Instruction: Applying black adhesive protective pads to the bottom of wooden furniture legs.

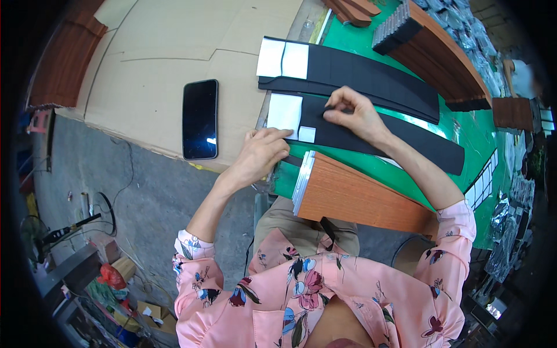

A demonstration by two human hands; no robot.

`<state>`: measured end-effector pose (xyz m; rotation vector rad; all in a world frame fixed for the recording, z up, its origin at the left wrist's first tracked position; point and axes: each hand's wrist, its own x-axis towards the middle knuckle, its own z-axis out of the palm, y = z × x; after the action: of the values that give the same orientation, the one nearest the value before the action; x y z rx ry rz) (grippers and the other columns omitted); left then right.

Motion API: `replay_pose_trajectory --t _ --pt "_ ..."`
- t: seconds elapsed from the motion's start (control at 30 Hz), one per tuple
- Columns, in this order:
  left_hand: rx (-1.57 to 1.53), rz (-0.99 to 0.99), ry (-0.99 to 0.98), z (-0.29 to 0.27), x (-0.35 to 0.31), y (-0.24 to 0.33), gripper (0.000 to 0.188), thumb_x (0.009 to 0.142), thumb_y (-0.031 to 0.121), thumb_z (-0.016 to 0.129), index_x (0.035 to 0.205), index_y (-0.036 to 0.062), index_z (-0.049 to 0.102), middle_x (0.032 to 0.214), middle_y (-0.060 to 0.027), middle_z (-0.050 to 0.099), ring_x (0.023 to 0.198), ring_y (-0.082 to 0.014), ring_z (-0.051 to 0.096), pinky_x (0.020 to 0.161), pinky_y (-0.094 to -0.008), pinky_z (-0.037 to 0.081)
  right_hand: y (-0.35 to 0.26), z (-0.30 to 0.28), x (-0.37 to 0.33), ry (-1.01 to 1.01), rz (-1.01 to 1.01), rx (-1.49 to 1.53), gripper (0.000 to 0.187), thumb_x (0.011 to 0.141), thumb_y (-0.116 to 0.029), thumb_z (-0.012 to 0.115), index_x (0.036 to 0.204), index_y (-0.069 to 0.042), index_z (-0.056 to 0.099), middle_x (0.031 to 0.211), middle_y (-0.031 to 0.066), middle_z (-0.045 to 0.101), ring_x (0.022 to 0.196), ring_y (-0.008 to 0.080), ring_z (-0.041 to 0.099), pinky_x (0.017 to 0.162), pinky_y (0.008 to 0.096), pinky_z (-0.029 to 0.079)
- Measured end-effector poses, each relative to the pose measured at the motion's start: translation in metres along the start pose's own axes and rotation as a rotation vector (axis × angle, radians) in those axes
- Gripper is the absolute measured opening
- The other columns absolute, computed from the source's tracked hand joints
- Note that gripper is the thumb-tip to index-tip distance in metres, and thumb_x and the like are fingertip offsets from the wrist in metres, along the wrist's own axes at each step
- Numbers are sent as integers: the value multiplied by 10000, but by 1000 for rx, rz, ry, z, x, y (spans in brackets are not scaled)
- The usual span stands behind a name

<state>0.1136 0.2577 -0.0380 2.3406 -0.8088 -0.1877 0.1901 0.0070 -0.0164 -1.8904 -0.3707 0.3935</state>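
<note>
Two long black foam-like strips lie side by side on the green tabletop. On the near strip [371, 130], a white sheet [284, 113] covers the left end and a small white square [307, 134] sits beside it. My left hand [260, 153] rests at that end, fingers stretched out and the fingertips touching the sheet's lower edge. Over the middle of the same strip, my right hand [357, 116] is closed in a pinch. A small dark bit shows at its fingertips, too small to name. The far strip [360, 75] bears another white sheet [296, 61].
A black phone [200, 119] lies on the cardboard [156, 64] at left. Close to my body is a stack of wood-grain panels [354, 188]. Another brown stack [438, 55] stands far right, near plastic-wrapped pieces [458, 26]. Bare green tabletop [458, 130] shows between.
</note>
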Motion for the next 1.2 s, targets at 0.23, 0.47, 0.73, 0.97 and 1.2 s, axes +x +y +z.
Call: replay_pose_trajectory --t 0.23,0.47,0.73,0.97,1.2 --pt "-1051 -412 397 -9 -6 -15 253 954 257 415 1030 63 559 1196 -49 533 1076 -132 488 861 -295 386 -66 -37 -24 208 167 255 189 801 -198 669 838 -110 506 760 -33 550 719 50 512 656 216 445" --pt "-886 -209 505 -55 -4 46 380 940 383 407 1081 71 569 1156 -41 557 1046 -139 498 867 -293 358 -98 -41 -64 207 122 380 200 824 -203 649 939 -82 539 820 -7 568 793 72 558 714 212 500" --pt "-981 31 150 -60 19 126 362 941 319 442 987 9 624 1141 -47 504 943 -111 460 834 -257 357 -127 -19 -97 48 -55 280 260 788 -164 693 961 -29 553 824 -6 562 755 45 539 692 186 469" --pt "-1021 11 100 -52 8 135 349 904 326 508 987 8 625 1083 -61 532 998 -138 495 871 -281 395 -125 -18 -116 47 -115 70 294 776 -163 699 979 -15 545 798 -1 576 748 46 540 652 205 448" --pt "-1305 -54 121 -45 0 143 351 892 310 531 1024 -6 606 993 -45 580 903 -118 522 807 -249 419 -125 -12 -128 183 -193 65 295 761 -157 707 924 -38 492 736 8 590 731 62 547 653 220 439"
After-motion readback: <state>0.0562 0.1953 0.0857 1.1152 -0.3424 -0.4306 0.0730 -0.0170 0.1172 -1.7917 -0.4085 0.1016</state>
